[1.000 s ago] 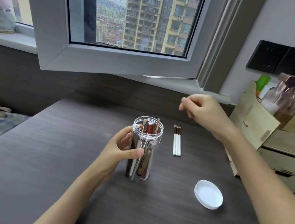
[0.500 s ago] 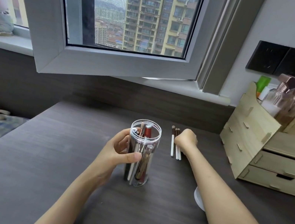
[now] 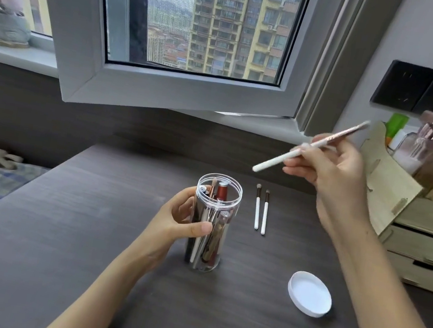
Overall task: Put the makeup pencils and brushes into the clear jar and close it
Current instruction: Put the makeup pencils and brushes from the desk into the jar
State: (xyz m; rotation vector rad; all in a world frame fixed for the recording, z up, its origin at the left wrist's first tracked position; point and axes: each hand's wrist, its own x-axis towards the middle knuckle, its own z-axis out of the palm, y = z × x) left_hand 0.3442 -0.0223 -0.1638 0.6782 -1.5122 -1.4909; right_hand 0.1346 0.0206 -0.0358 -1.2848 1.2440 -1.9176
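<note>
Our left hand (image 3: 179, 222) was wrapped around the open clear jar (image 3: 210, 226), standing upright on the dark worktop (image 3: 79, 255) with pencils and brushes inside. Our right hand (image 3: 331, 171) pinched one white-handled brush (image 3: 291, 155) in the air above two more brushes (image 3: 261, 210) lying beside the jar. We saw the white lid (image 3: 309, 293) resting apart, near the right forearm.
</note>
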